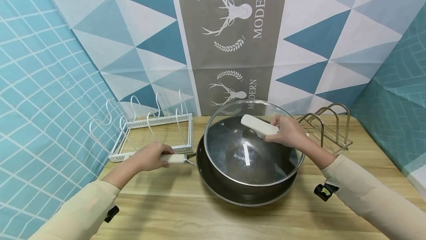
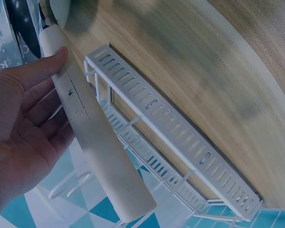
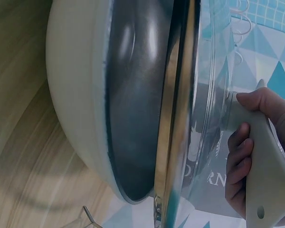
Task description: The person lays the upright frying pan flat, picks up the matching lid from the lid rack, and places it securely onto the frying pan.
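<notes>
A dark-lined frying pan (image 1: pixel 229 192) with a pale outside (image 3: pixel 78 85) sits over the wooden table. My left hand (image 1: pixel 151 156) grips its cream handle (image 2: pixel 92 128), thumb on top and fingers beneath. Above the pan is a round glass lid (image 1: pixel 237 162) with a metal rim. My right hand (image 1: pixel 287 131) holds the long cream knob (image 1: pixel 257 124) on the lid, fingers curled round it. In the right wrist view a gap shows between the lid's rim (image 3: pixel 178 123) and the pan. The lid is off-centre, toward the back of the pan.
A white wire rack (image 1: pixel 191 132) stands at the back left, close behind the pan handle. At the back right is a gold wire rack (image 1: pixel 346 121), partly behind my right forearm. Patterned wall coverings (image 1: pixel 149 47) rise behind and on both sides of the wooden table (image 1: pixel 186 217).
</notes>
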Action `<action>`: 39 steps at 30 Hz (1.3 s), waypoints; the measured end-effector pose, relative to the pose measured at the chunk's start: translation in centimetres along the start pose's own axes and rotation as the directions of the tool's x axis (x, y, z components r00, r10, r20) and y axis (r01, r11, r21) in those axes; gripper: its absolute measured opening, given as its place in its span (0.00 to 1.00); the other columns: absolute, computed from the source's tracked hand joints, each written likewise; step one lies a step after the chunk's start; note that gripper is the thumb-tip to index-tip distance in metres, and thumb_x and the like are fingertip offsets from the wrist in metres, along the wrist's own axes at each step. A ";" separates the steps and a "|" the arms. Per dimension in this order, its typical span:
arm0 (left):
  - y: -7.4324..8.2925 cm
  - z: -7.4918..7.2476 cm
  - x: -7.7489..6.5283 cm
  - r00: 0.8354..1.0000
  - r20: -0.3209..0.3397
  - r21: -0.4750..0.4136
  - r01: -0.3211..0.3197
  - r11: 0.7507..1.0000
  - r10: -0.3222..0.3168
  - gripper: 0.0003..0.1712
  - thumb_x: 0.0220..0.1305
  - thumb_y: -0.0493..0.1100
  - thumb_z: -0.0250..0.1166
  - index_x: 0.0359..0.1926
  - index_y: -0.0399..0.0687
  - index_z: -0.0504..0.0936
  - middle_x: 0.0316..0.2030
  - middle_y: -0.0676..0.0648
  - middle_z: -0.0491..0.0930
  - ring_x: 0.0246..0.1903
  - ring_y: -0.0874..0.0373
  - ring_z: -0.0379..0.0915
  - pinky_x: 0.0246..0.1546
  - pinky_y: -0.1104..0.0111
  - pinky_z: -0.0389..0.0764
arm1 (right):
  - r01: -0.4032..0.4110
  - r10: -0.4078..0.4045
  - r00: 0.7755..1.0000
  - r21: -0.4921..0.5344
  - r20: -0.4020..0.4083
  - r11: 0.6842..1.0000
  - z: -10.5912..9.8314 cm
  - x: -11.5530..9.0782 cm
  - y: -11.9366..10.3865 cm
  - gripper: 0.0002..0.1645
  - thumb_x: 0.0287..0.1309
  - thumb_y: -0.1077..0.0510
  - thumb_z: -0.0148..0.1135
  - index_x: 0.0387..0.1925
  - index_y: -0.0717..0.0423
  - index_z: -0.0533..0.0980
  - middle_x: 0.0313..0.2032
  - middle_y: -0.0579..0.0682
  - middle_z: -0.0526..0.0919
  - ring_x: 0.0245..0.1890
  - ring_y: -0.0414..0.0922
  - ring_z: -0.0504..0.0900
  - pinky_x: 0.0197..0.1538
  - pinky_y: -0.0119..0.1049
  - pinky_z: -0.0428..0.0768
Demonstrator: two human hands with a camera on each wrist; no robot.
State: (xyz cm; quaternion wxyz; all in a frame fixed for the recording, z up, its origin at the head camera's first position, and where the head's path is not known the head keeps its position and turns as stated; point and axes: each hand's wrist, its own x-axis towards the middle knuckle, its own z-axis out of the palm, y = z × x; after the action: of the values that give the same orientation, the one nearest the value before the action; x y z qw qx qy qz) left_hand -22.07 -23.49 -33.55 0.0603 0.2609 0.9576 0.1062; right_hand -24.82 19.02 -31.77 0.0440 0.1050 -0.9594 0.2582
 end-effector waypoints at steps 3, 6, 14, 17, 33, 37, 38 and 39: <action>0.0 0.0 0.1 1.000 0.002 -0.005 -0.001 1.000 0.001 0.18 0.48 0.39 0.74 0.43 0.41 0.85 0.35 0.48 0.86 0.31 0.64 0.77 0.31 0.68 0.76 | -0.009 0.009 1.000 -0.005 0.010 1.000 0.1 -0.2 0.0 0.28 0.36 0.48 0.73 0.37 0.58 0.72 0.41 0.64 0.84 0.31 0.49 0.77 0.25 0.32 0.66; 0.0 0.1 0.1 1.000 0.001 -0.006 -0.014 1.000 0.014 0.17 0.48 0.39 0.74 0.42 0.42 0.85 0.34 0.48 0.86 0.31 0.64 0.77 0.32 0.68 0.77 | -0.008 0.008 1.000 -0.008 0.011 1.000 0.3 -0.4 0.0 0.28 0.35 0.48 0.73 0.37 0.58 0.73 0.42 0.64 0.84 0.33 0.50 0.78 0.25 0.32 0.66; -0.2 0.3 0.0 1.000 -0.004 -0.010 -0.013 1.000 0.013 0.17 0.49 0.39 0.74 0.42 0.41 0.85 0.34 0.48 0.86 0.31 0.63 0.78 0.32 0.68 0.78 | 0.011 -0.011 1.000 0.000 0.004 1.000 0.7 -0.5 -0.1 0.27 0.35 0.48 0.74 0.35 0.59 0.74 0.39 0.62 0.84 0.32 0.49 0.78 0.26 0.31 0.67; -0.3 0.3 0.0 1.000 -0.004 -0.009 -0.015 1.000 0.015 0.16 0.49 0.39 0.74 0.42 0.41 0.85 0.34 0.48 0.86 0.31 0.63 0.78 0.32 0.68 0.78 | 0.020 -0.020 1.000 0.005 0.014 1.000 0.9 -0.5 -0.2 0.25 0.34 0.48 0.74 0.33 0.58 0.75 0.37 0.60 0.84 0.29 0.47 0.76 0.26 0.31 0.67; -0.1 -0.2 0.0 1.000 0.004 -0.002 0.002 1.000 -0.002 0.18 0.49 0.40 0.74 0.43 0.41 0.84 0.35 0.47 0.86 0.32 0.62 0.78 0.33 0.67 0.78 | 0.055 -0.056 0.998 0.022 0.038 0.998 1.4 -0.8 -0.8 0.21 0.35 0.53 0.73 0.31 0.57 0.74 0.30 0.55 0.83 0.23 0.43 0.71 0.23 0.32 0.66; -0.1 -0.1 0.0 1.000 -0.003 -0.005 -0.002 1.000 0.002 0.18 0.49 0.40 0.74 0.43 0.41 0.84 0.35 0.47 0.86 0.32 0.62 0.78 0.32 0.67 0.78 | 0.048 -0.050 0.997 0.041 0.053 0.998 1.6 -1.0 -0.9 0.21 0.35 0.54 0.73 0.31 0.58 0.73 0.31 0.56 0.84 0.23 0.43 0.71 0.23 0.31 0.67; -0.2 0.0 0.0 1.000 -0.004 -0.006 0.000 1.000 0.000 0.17 0.49 0.40 0.74 0.43 0.41 0.84 0.35 0.48 0.86 0.32 0.62 0.78 0.33 0.67 0.78 | 0.048 -0.051 0.997 0.045 0.054 0.998 1.7 -1.0 -0.9 0.21 0.34 0.54 0.73 0.31 0.58 0.73 0.31 0.56 0.84 0.23 0.43 0.72 0.23 0.31 0.67; -0.1 0.0 0.0 1.000 -0.005 -0.007 0.002 1.000 -0.002 0.17 0.49 0.40 0.74 0.42 0.41 0.84 0.35 0.47 0.86 0.32 0.62 0.78 0.33 0.67 0.78 | 0.050 -0.053 0.997 0.046 0.052 0.998 1.8 -1.0 -0.9 0.21 0.34 0.54 0.73 0.31 0.58 0.74 0.31 0.56 0.85 0.23 0.43 0.72 0.23 0.31 0.67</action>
State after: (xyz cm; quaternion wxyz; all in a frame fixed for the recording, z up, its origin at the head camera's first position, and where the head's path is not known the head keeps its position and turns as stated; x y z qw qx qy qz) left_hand -22.14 -23.59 -33.61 0.0592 0.2594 0.9576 0.1100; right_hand -23.66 17.60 -33.01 0.0226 0.1374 -0.9511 0.2756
